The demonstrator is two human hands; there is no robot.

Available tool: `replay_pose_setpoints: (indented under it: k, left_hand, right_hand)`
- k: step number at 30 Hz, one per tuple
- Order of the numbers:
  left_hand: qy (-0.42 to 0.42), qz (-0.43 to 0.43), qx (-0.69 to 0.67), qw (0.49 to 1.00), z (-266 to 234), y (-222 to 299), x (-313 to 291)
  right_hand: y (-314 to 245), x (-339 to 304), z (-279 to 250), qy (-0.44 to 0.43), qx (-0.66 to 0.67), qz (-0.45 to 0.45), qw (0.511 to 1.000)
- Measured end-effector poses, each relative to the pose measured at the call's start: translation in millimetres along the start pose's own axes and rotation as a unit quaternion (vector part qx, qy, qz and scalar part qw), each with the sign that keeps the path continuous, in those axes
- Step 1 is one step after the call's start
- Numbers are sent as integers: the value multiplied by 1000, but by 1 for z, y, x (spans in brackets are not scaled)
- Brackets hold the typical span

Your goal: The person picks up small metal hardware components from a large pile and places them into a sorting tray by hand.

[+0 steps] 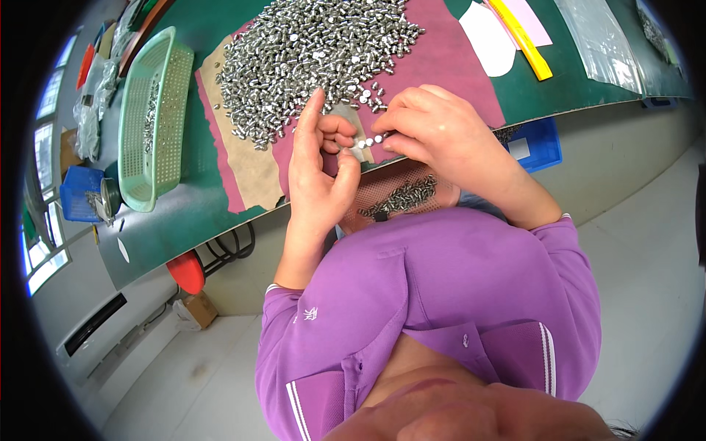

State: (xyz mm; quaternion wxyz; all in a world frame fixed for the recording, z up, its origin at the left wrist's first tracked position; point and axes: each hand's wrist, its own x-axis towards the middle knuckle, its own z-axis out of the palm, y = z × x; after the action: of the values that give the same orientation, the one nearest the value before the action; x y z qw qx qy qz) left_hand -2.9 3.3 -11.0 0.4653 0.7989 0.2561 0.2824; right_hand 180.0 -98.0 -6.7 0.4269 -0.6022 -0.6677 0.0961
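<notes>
Between my hands is a short row of small metal parts (369,142) with white round ends. My right hand (437,128) is closed, its thumb and fingers pinching the right end of the row. At the row's left end, my left hand (320,165) has its thumb and curled fingers closed, while its index finger points up and away. What lies inside the left fingertips is partly hidden. Just beyond the hands a large heap of small shiny metal parts (309,62) covers maroon cloth (456,73) and brown paper (254,173). Several loose parts lie at the heap's near edge.
A pale green perforated basket (184,95) with metal parts stands left. Below the table edge, a pink mesh basket (357,209) sits at my lap, holding more parts. Blue bins (81,195) are left and right (544,143). A yellow cutter (526,44) lies at the far right.
</notes>
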Motion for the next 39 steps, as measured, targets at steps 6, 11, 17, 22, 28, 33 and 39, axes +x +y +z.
replay_pose_setpoints:
  k: [6,11,17,22,28,33,39]
  left_hand:
    - [1,9,2,1000,1,-2,0]
    - [4,2,0,1000,1,-1,0]
    - [6,2,-7,1000,2,0,1]
    - [9,11,-12,1000,0,-2,0]
    - [59,-8,-116,991,2,-3,2]
    - [81,-10,-140,987,2,-4,2]
    - [49,39,74,995,7,2,11]
  right_hand:
    - [-1,2,-3,-4,-9,-4,1000]
    - [-4,4,-8,-18,-58,-1,998]
    - [-6,2,-6,-51,-75,-23,996]
    - [-6,3,-2,-3,11,-10,1000]
    - [-7,9,16,-24,-20,-52,998]
    - [-5,2,12,-51,-14,-59,997]
    - [-9,-6,-14,-154,98,-38,982]
